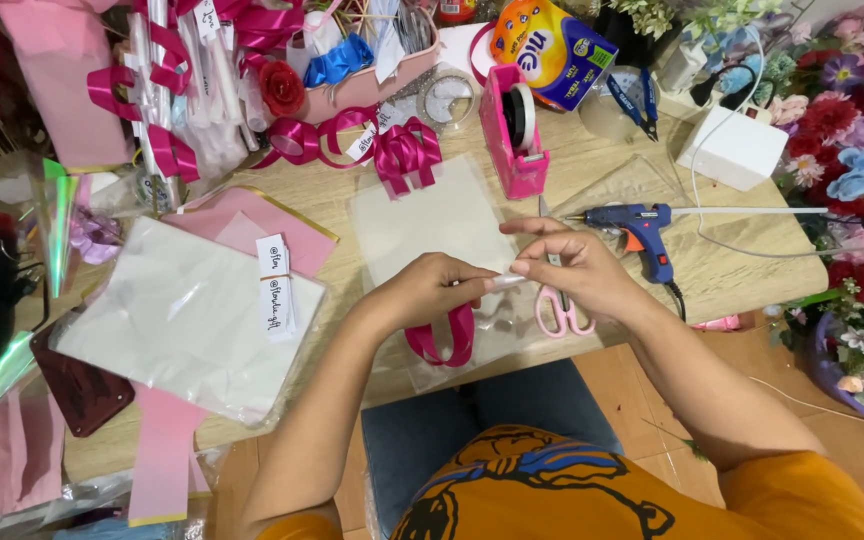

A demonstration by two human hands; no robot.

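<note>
My left hand pinches a loop of magenta satin ribbon that hangs down over the table's front edge. My right hand meets it from the right, its fingertips on a small pale strip, perhaps tape, held between both hands. Both hands hover over a clear plastic sheet on the wooden table. Pink-handled scissors lie just under my right hand.
A pink tape dispenser stands behind the hands, a finished magenta bow to its left. A blue glue gun lies at right with its cord. White and pink wrapping sheets cover the left; artificial flowers crowd the right edge.
</note>
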